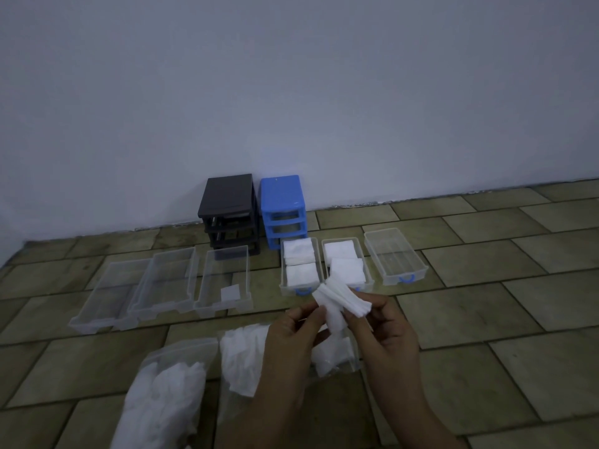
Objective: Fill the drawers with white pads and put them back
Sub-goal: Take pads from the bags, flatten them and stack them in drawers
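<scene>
Both hands raised over the tiled floor (470, 367), sharing a small bunch of white pads (337, 306). Left hand (291, 341) with fingers curled, pinching the bunch at its left end; right hand (382, 332) likewise curled, pinching the right end, where the pad edges fanned out past the fingertips. Bunch thus held between the two grips, above and just in front of the nearer edge of the middle blue-handled drawer (348, 265).

That drawer already loaded with white pads, as was the left blue-handled drawer (299, 267) beside it; the right blue-handled drawer (393, 256) clear and bare inside. Further left, three larger clear drawers (162, 283) side by side, one with a single white square lying in it. Behind, against the wall (291, 92), a black drawer frame (228, 210) and a blue drawer frame (282, 205), slots vacant. Nearer the body, loose heaps of white pads in clear plastic bags (168, 396), partly hidden under the forearms.
</scene>
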